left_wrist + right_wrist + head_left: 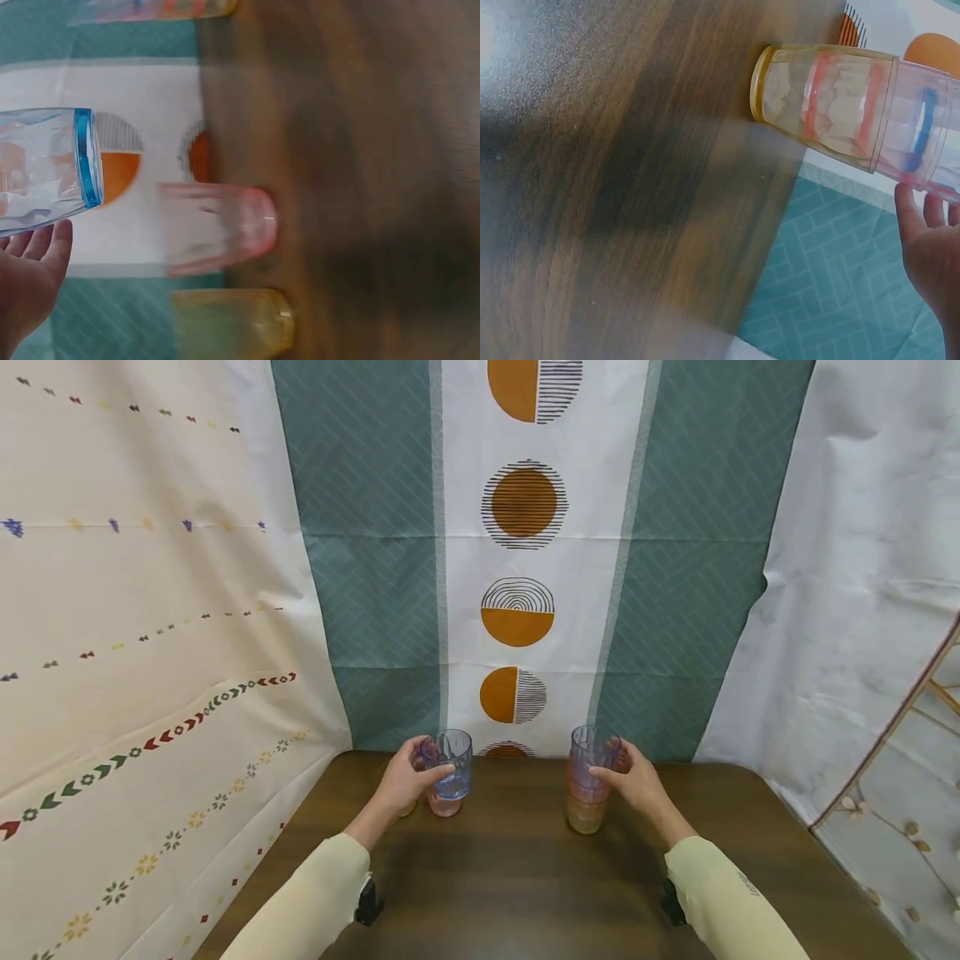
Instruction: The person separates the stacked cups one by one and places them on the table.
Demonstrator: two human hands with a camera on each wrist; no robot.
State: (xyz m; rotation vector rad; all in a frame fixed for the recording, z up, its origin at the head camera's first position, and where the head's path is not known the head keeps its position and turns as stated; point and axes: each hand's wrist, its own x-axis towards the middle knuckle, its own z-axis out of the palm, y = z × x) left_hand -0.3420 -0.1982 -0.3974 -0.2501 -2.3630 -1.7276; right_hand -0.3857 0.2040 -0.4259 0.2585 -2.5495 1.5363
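Observation:
My left hand [405, 777] grips a clear blue tumbler [453, 770] around its side, holding it up off the table. Behind and below it, a pink tumbler [217, 229] stands on the table, with a yellow tumbler [234, 322] beside it to the left, mostly hidden by my hand in the head view. On the right side, my right hand [636, 783] holds the upper part of a stack of nested tumblers. A yellow tumbler [825, 105] forms its bottom, a pink tumbler [907, 135] sits inside that, and a bluish tumbler [592, 743] is uppermost.
The dark wooden table [495, 877] ends at the back against a hanging cloth [375, 568] in green and white with orange circles. Patterned cream fabric [150, 693] hangs at the left, and white fabric [847, 610] at the right.

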